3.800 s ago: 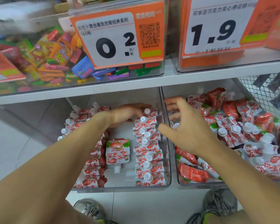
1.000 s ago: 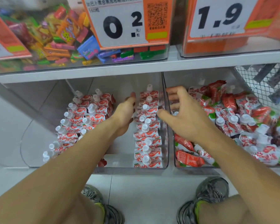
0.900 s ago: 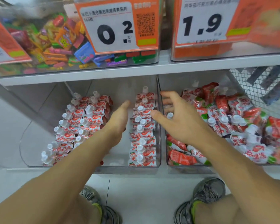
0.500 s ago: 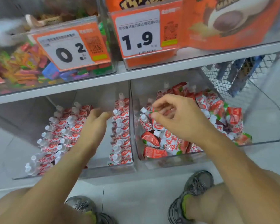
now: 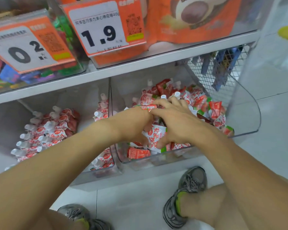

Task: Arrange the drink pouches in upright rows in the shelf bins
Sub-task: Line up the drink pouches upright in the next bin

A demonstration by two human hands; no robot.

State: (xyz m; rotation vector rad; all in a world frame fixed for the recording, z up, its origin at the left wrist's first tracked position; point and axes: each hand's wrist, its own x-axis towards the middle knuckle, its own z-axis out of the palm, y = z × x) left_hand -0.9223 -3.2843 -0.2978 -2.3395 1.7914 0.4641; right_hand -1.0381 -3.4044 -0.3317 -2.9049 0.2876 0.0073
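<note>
I have both hands in the clear plastic right-hand bin (image 5: 249, 117). My left hand (image 5: 133, 125) and right hand (image 5: 176, 123) curl together round one white, red-printed spouted drink pouch (image 5: 155, 135) amid a loose heap too jumbled to count. Above them, two orange price tags read "0.2" (image 5: 28, 47) and "1.9" (image 5: 103, 30).

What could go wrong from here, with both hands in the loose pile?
1. The left hand and right hand gather pouches from the jumbled pile in the right bin; some may slip back.
2. The left forearm crosses the upright row by the left bin's divider and could topple it.
</note>
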